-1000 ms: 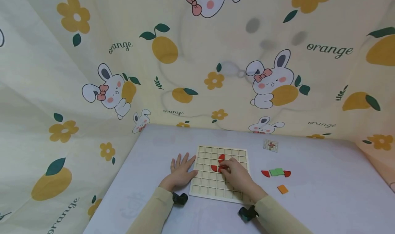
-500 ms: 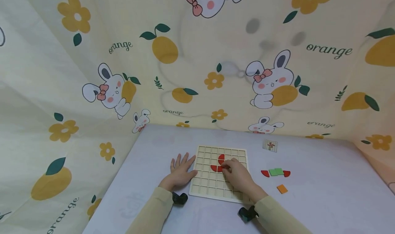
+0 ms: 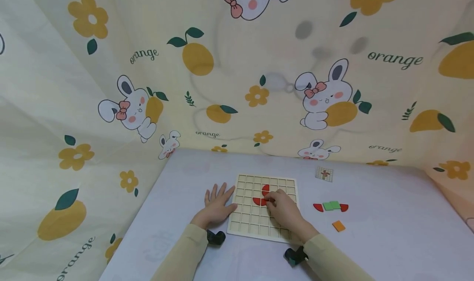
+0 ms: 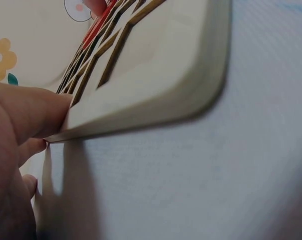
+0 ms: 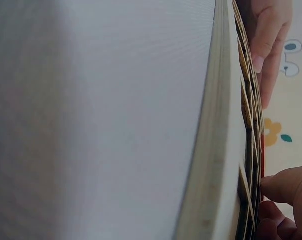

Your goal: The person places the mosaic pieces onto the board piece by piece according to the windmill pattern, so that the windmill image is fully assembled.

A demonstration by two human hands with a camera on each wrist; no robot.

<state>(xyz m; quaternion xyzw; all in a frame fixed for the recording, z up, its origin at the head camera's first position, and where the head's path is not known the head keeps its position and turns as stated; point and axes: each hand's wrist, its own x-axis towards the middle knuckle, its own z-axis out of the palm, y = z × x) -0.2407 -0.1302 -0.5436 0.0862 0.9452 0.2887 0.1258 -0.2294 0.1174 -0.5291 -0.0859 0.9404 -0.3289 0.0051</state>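
A pale wooden grid board (image 3: 244, 223) lies on the table in the head view. My left hand (image 3: 217, 205) rests at its left edge with fingers spread; in the left wrist view a digit (image 4: 50, 107) touches the board's side. My right hand (image 3: 283, 209) reaches over the board, thumb and forefinger pinched together at a red quarter-circle tile (image 3: 263, 202). Beside that tile sits another red tile (image 3: 256, 201), and red tiles (image 3: 265, 187) form a rounded shape just above. The right wrist view has the right thumb (image 5: 281, 185) down at the board's surface, its other fingers curled.
Right of the board lie two green square tiles (image 3: 331, 206), a red tile (image 3: 318, 207) on their left and a red tile (image 3: 344, 207) on their right. An orange square tile (image 3: 338, 226) is nearer. A small pattern card (image 3: 324, 174) lies farther back, before the printed curtain (image 3: 237, 75).
The lower right red tile has shifted slightly left and up, closer against its neighbour, with my right fingertips staying at it. My left hand has not moved.
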